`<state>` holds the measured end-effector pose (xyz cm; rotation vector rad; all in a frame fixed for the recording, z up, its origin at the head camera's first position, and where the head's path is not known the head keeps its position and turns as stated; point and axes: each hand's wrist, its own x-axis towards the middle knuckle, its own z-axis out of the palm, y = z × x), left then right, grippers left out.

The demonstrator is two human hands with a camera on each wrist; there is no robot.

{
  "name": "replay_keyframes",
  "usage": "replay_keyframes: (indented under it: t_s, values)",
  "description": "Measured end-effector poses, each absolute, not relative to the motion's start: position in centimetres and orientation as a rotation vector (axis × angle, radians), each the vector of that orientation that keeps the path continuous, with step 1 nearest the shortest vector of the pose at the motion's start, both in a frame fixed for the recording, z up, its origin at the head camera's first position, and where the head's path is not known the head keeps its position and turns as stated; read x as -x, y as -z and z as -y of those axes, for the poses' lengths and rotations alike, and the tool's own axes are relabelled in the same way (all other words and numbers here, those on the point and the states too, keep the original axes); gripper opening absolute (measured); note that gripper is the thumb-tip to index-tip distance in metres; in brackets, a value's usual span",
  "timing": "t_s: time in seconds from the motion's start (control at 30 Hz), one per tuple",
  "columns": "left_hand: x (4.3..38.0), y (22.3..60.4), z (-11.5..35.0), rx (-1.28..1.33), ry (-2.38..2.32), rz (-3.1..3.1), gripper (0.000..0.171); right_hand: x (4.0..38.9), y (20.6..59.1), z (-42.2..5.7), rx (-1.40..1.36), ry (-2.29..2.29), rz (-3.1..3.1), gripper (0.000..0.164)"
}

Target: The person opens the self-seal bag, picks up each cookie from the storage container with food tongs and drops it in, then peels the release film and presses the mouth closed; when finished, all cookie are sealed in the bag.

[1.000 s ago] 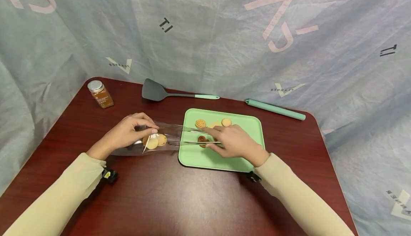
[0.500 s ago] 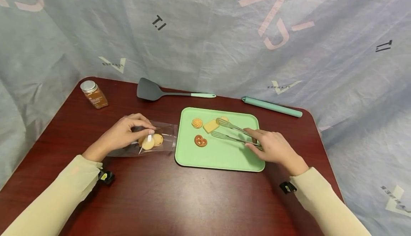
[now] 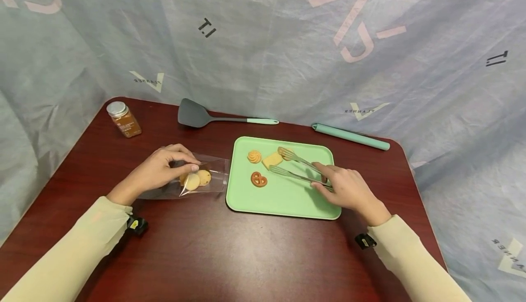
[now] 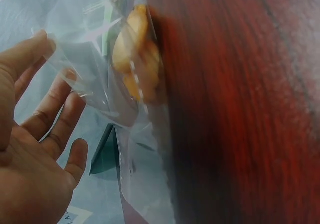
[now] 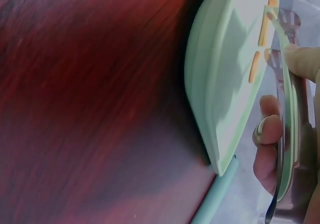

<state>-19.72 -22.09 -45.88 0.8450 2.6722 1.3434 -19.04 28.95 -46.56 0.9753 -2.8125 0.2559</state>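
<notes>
Since a second ago, the right hand (image 3: 351, 188) has shifted rightward with the slotted, silvery metal tongs (image 3: 293, 175). Leftmost, the left hand's (image 3: 162, 169) fingers pinch a clear, glossy plastic bag (image 3: 218, 167) containing round, pale biscuits (image 3: 191, 182). On the smooth, pale-green rectangular tray (image 3: 287, 201) lie a ridged swirl biscuit (image 3: 254, 156), a brown looped pretzel (image 3: 259, 179) and a flat yellow rectangular biscuit (image 3: 272, 160). The right fingers are clamped on the tongs, whose tips stand apart; bagging biscuits seems underway, probably calling next for a gentle squeeze.
</notes>
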Motion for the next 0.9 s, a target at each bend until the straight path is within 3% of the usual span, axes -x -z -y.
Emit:
replay_keyframes:
  t_s: [0.9]
  values:
    - [19.5, 45.8, 21.9, -0.877, -1.336, -2.672, 0.014, 18.4, 46.2, -27.5, -0.892, -0.223, 2.880, 0.053]
